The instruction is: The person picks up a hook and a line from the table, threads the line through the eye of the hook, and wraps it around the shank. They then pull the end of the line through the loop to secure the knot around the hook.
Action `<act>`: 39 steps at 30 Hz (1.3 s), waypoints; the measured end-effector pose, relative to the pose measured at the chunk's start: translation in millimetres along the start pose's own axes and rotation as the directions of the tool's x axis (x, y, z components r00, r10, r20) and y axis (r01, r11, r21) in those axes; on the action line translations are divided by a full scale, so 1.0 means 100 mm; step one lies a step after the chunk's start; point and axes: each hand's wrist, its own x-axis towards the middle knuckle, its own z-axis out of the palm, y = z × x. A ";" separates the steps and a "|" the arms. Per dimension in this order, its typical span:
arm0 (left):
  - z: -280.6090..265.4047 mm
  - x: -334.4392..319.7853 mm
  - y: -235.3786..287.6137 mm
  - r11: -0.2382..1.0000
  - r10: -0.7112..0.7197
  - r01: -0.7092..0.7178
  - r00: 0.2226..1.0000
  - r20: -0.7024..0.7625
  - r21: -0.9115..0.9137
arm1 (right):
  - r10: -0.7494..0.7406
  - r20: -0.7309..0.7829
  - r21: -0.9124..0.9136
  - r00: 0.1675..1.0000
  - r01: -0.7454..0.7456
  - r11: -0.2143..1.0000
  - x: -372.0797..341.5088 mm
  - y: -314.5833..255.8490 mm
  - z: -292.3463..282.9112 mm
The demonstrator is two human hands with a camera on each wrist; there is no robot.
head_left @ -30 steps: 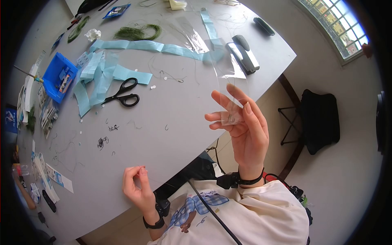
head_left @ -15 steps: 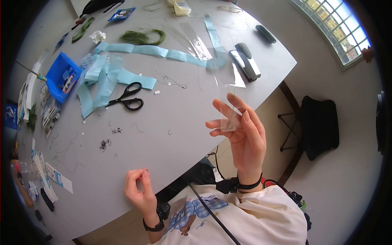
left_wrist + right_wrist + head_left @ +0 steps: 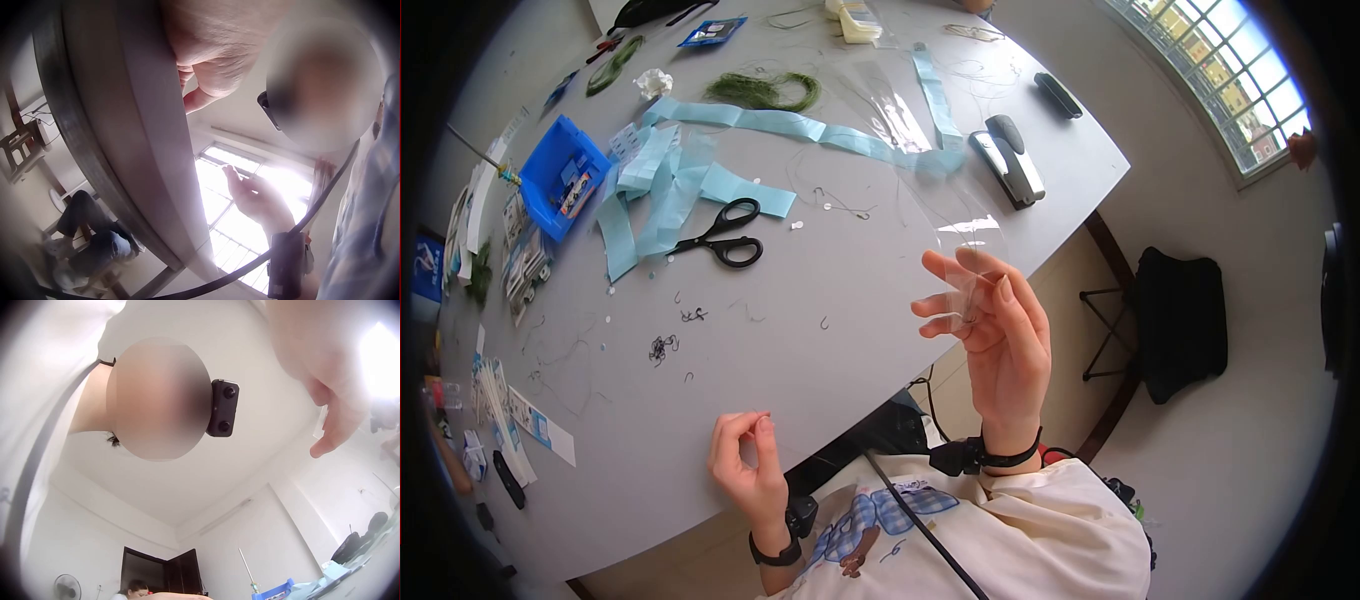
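In the head view my right hand [image 3: 1010,350] is raised off the table's right edge, its thumb and fingers pinching a clear plastic bag [image 3: 970,235] that stretches up and away from it. Something thin and dark shows in the bag near the fingertips, too small to tell. My left hand [image 3: 748,470] hovers at the near edge, thumb and index fingertips together; whether a thread is between them I cannot tell. Small black hooks [image 3: 664,348] lie in a pile beyond it. The left wrist view shows the right hand [image 3: 259,203] against the window.
Black scissors [image 3: 735,235] lie beside crumpled light-blue strips [image 3: 645,185]. Farther out are a blue bin [image 3: 560,180], green line [image 3: 765,92] and a stapler [image 3: 1008,165]. White strips [image 3: 500,410] lie at the left. A black folding chair [image 3: 1180,320] stands right of the table [image 3: 800,360].
The head view has shifted, so the table's things appear slightly farther right. My right hand sits a little lower in view with the clear bag; the left hand keeps its pose.
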 end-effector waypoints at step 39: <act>0.01 0.02 0.02 1.000 0.013 -0.013 0.999 0.033 0.008 | 0.019 -0.070 0.000 0.997 -0.019 1.000 0.05 0.03 0.11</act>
